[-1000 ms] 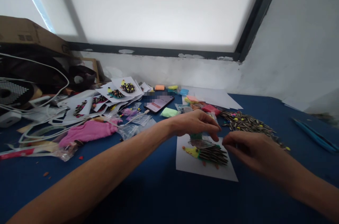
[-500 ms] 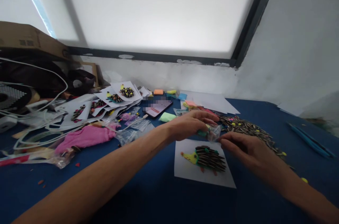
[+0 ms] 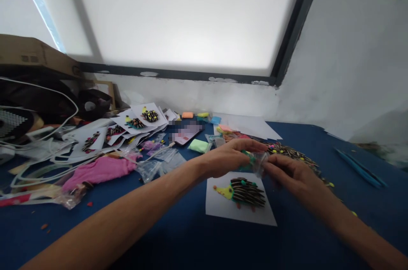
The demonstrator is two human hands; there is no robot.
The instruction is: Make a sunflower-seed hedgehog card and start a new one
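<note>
My left hand [image 3: 231, 157] is closed on a small clear plastic bag [image 3: 259, 163] with something green, likely soft clay, inside. Its other edge is pinched by my right hand [image 3: 287, 170], so the bag spans both hands. Just below them lies a white paper sheet [image 3: 223, 212] bearing a hedgehog picture [image 3: 247, 192]. The hedgehog has a yellow face, an orange nose, striped seeds for spines, green dots and small orange-brown feet. Behind my hands a pile of striped sunflower seeds [image 3: 295, 153] spreads to the right, with a few yellow bits in it.
Several finished hedgehog sheets [image 3: 149, 115] are stacked at the back left. A phone [image 3: 188, 132] with a cable lies near packs of green [image 3: 199, 146] and orange clay [image 3: 188, 115]. A pink cloth [image 3: 102, 170] is at left, blue tweezers [image 3: 360, 168] at right, white paper [image 3: 251, 125] behind.
My right hand has closed in on the bag and now grips its edge, where before it was beside it. The whole view has shifted slightly.
</note>
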